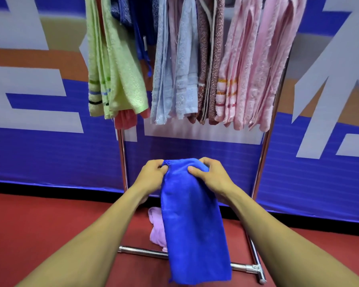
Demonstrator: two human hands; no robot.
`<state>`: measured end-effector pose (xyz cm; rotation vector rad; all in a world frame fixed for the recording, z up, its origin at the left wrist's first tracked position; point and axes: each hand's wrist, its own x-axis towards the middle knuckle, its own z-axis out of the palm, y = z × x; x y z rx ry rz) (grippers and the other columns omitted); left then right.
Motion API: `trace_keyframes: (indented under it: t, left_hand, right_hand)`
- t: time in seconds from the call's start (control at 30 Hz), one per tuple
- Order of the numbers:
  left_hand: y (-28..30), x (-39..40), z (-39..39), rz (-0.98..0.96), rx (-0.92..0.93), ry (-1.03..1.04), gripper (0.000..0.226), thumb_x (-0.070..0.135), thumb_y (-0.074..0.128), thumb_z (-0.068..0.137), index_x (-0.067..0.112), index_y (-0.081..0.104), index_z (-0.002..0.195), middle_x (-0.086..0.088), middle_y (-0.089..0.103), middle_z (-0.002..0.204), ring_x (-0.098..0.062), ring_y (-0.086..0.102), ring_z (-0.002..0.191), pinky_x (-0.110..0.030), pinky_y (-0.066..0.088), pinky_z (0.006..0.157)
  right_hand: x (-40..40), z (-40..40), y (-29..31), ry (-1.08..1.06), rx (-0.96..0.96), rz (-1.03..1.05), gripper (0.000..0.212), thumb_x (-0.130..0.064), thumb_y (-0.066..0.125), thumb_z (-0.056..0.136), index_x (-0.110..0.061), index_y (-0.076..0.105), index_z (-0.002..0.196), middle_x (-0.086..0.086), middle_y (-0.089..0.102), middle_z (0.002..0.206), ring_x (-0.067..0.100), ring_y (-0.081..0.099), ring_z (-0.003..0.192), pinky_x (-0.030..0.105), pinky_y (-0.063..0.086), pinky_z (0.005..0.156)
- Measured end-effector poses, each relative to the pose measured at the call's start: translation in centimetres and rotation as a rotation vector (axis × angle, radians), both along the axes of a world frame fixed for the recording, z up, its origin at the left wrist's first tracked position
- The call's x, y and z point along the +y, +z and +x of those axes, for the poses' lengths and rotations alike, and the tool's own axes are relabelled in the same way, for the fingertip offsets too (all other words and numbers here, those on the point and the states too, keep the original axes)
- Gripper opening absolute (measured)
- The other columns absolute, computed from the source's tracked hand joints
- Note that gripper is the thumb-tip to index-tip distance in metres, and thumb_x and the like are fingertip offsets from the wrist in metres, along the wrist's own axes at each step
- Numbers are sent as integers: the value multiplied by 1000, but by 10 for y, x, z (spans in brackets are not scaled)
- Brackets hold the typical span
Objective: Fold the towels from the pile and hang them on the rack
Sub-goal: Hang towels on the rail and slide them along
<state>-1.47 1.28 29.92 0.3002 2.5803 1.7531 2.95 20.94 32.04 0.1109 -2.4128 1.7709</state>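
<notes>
A folded blue towel [192,224] hangs lengthwise in front of me, below the hung towels. My left hand [151,176] pinches its top left corner, and my right hand [210,175] grips its top right edge, thumb across the cloth. Ahead stands the chrome rack [265,146], its top out of view. Several folded towels hang on it: a light green one [114,65], a light blue one [174,79], a brown patterned one [210,65] and pink ones [255,75]. A lilac towel [157,228] lies crumpled on the floor behind the blue towel, partly hidden by it.
The rack's chrome foot bar [143,251] crosses the red floor [50,224] low in view. A blue banner wall [50,154] with pale and orange shapes runs behind the rack. A red cloth [124,120] peeks out under the green towel.
</notes>
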Motion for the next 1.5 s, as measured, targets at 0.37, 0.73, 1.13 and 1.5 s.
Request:
trace_keyframes:
  t: [0.37,0.73,1.13,1.5]
  left_hand:
    - [2,3,8,66,-53,-128,15,19,71,87,9,67,97,-8,73,82,-18,63,71,-40,57,71]
    - [7,-8,-2,183,62,126,33,35,59,82,6,48,71,1,43,61,-19,39,65,-35,36,64]
    - [18,-6,7,241,228,254,12,19,66,95,9,63,88,4,51,53,-7,39,48,-20,36,50]
    - [25,-13,6,66,380,456,20,11,72,87,9,58,73,1,62,68,-10,53,62,-15,39,60]
  right_hand:
    - [7,0,5,-97,40,-137,13,-12,72,87,-2,65,91,-2,68,74,2,60,58,15,47,54]
    - [27,-6,-5,-182,-88,-157,23,-10,81,79,-13,59,73,5,62,74,18,58,71,36,49,66]
    - [23,-1,9,-3,-62,-273,17,2,68,88,-11,70,98,9,69,88,16,61,72,19,48,56]
    - [26,1,12,-40,39,373,35,-30,77,83,-17,58,58,-7,51,54,10,43,54,21,37,52]
